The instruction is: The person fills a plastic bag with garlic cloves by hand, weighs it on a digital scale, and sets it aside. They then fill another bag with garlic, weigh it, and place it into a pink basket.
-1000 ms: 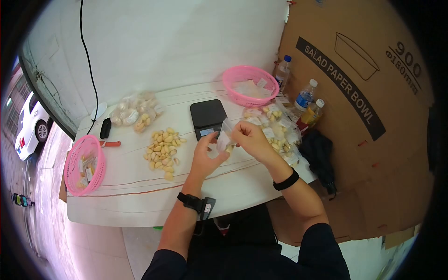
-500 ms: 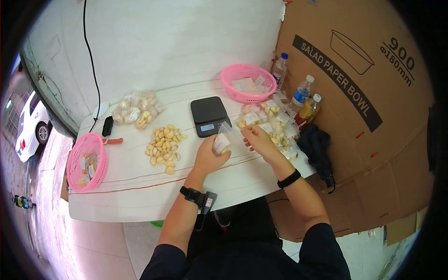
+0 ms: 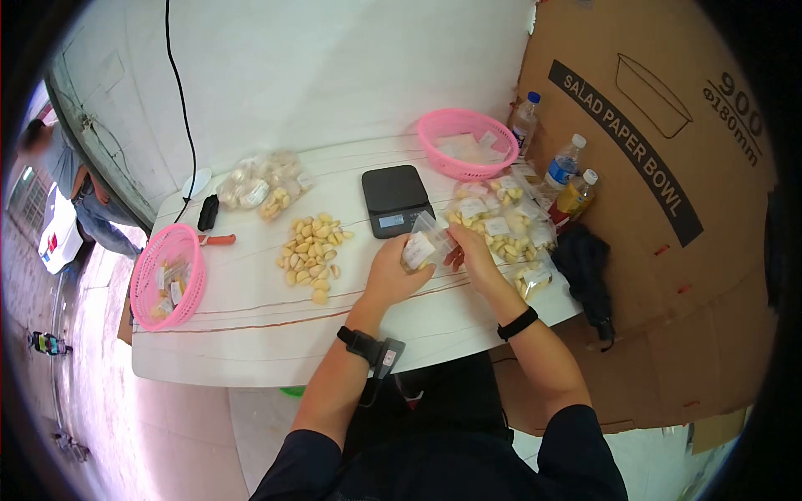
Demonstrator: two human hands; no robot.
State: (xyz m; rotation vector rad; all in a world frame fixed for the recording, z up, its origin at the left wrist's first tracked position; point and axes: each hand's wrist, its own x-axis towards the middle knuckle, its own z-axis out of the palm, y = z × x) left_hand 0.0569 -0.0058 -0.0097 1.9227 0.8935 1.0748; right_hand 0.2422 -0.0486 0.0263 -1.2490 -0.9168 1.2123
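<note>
Left hand (image 3: 399, 274) is gripping a labelled baggie (image 3: 419, 250), right hand (image 3: 474, 255) curls by its edge, can't tell if it's pinching. Loose garlic cloves (image 3: 313, 250) near the scale (image 3: 397, 190).

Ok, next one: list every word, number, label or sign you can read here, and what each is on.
"SALAD PAPER BOWL", dark banner on the large cardboard box
"900", same box, upper right
"Φ180mm", same box, below a line under the 900
Too small or blurred to read: the scale's display, the label on the held bag, labels on the bags of cloves, and the bottle labels.
</note>
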